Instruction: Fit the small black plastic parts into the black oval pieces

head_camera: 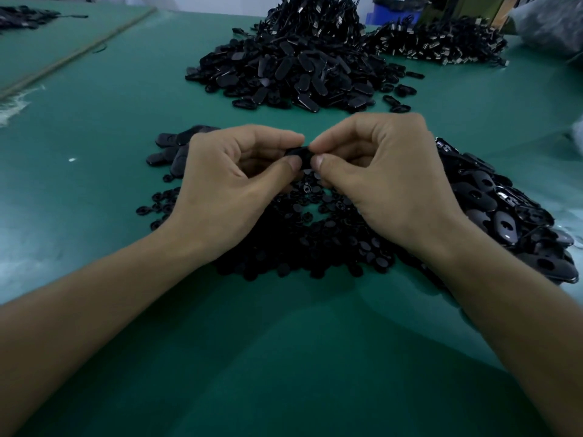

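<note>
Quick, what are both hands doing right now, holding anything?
Left hand: pinching one end of a black piece.
Right hand: pinching the other end of the same piece.

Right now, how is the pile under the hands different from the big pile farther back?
The near pile holds small round parts; the far pile holds longer oval pieces. The near pile lies flat and spread; the far pile is heaped high. The left hand and right hand are above the near pile, not the far pile. Both are black, on the green table.
</note>
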Demonstrator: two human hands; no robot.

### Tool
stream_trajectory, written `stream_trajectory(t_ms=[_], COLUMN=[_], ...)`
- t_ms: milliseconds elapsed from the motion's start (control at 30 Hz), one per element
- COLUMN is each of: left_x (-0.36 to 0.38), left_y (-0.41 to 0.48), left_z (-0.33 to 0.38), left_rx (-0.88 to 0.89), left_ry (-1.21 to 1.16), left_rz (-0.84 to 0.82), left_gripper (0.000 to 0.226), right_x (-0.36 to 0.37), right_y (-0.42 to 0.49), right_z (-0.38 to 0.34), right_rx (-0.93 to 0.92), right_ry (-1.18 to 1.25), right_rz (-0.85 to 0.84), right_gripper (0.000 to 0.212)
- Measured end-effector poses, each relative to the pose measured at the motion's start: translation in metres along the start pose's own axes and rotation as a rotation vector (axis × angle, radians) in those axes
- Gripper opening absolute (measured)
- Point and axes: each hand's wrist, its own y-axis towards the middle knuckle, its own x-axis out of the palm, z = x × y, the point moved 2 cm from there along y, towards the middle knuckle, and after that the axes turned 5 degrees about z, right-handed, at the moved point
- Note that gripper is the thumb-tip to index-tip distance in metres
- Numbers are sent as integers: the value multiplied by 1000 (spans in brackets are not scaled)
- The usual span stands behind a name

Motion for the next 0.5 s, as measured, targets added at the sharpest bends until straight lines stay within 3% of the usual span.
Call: stream_trajectory(t_ms=[500], left_x=[0], left_y=[0], left_z=[0], left_rx=[19], left_ry=[52], left_rz=[-35], left_gripper=[20], right_x=[5], right_y=[-1], right_z=[1], right_rx=[-3], right_ry=[-32], right_rz=[-1], right_gripper=[21])
